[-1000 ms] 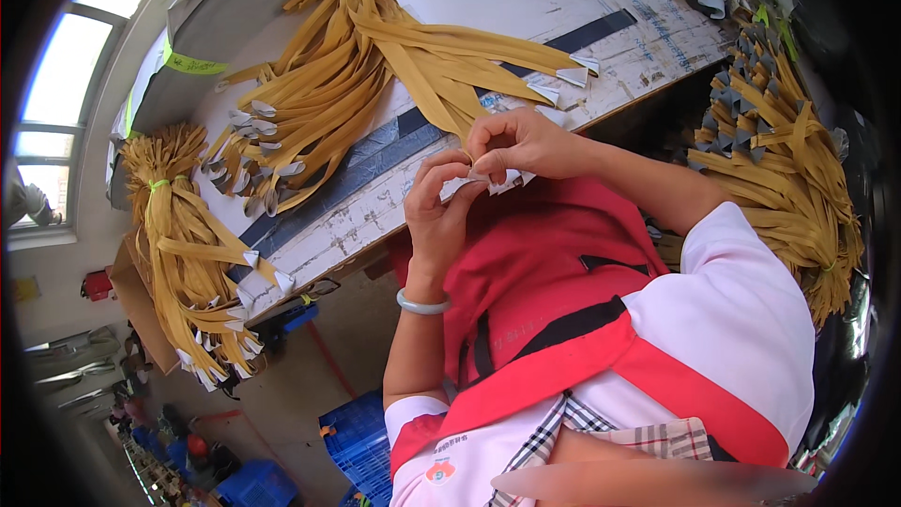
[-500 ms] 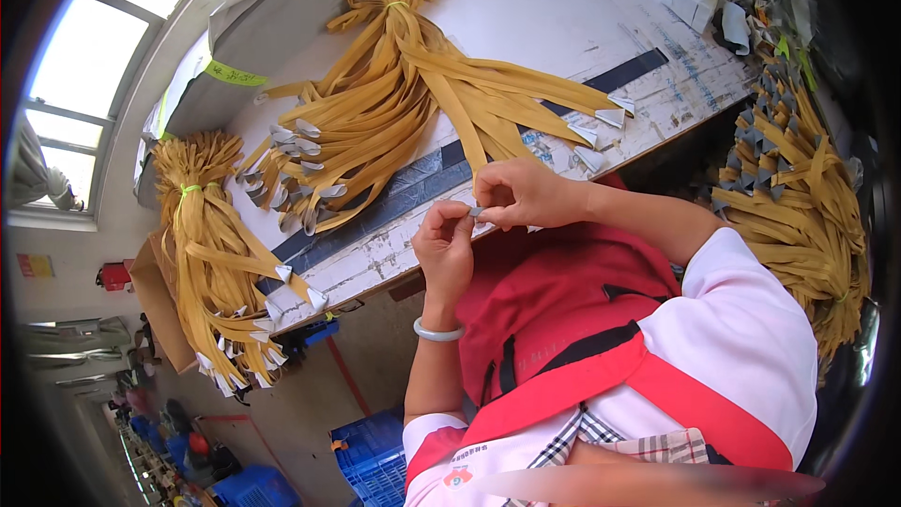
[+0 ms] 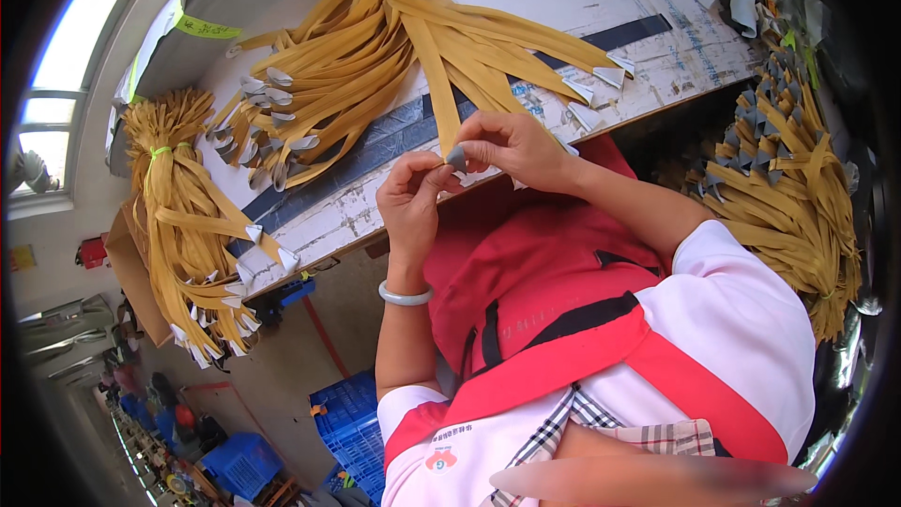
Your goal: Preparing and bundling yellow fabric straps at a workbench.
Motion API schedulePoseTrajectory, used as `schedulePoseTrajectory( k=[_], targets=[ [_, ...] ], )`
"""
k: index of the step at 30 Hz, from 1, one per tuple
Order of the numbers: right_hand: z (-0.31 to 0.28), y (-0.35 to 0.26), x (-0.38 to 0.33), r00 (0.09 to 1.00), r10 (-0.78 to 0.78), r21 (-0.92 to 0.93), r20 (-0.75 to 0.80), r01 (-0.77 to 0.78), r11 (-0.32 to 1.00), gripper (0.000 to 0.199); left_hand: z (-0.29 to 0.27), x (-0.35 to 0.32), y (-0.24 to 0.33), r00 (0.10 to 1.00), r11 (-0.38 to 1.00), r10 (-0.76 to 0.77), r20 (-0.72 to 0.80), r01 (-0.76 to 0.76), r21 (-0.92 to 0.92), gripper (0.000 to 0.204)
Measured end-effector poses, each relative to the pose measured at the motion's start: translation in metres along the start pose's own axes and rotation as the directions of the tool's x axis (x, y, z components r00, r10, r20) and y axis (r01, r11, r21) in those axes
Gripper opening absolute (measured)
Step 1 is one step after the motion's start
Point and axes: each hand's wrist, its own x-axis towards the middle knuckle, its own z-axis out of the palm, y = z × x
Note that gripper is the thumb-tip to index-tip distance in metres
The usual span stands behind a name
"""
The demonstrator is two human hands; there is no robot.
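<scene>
Between my hands, at the table's front edge, is the end of a yellow strap (image 3: 435,99) with a folded grey tip (image 3: 457,159). The fingers of my left hand (image 3: 410,199) are closed in a pinch at the tip's left side. My right hand (image 3: 518,148) pinches the same tip from the right, its fingers curled. This strap runs up into a large bundle of yellow straps (image 3: 375,47) tied at the top. Several loose strap ends there carry grey or white tips.
A second tied strap bundle (image 3: 174,188) hangs over the table's left end, beside a cardboard box (image 3: 131,268). More grey-tipped straps (image 3: 779,197) are piled at right. The worn white table (image 3: 638,99) has a dark strip along it. A blue crate (image 3: 352,422) stands below.
Both hands have shifted slightly left in the picture, with the view. The grey tip now shows more of its face between my fingers.
</scene>
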Motion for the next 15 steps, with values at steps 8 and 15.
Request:
schedulePoseTrajectory(
  k=[8,15],
  targets=[
    [-0.013,0.008,-0.005,0.991,0.133,-0.030,-0.012,-0.133,0.991,0.018,0.013,-0.011,0.003,0.985,0.919,0.167,0.035,-0.169,0.356,0.009],
    [-0.075,-0.004,-0.008,0.939,-0.014,-0.292,-0.343,-0.093,0.952,0.019,-0.109,0.011,0.064,0.696,0.939,0.342,-0.632,-0.276,0.204,0.011]
  ],
)
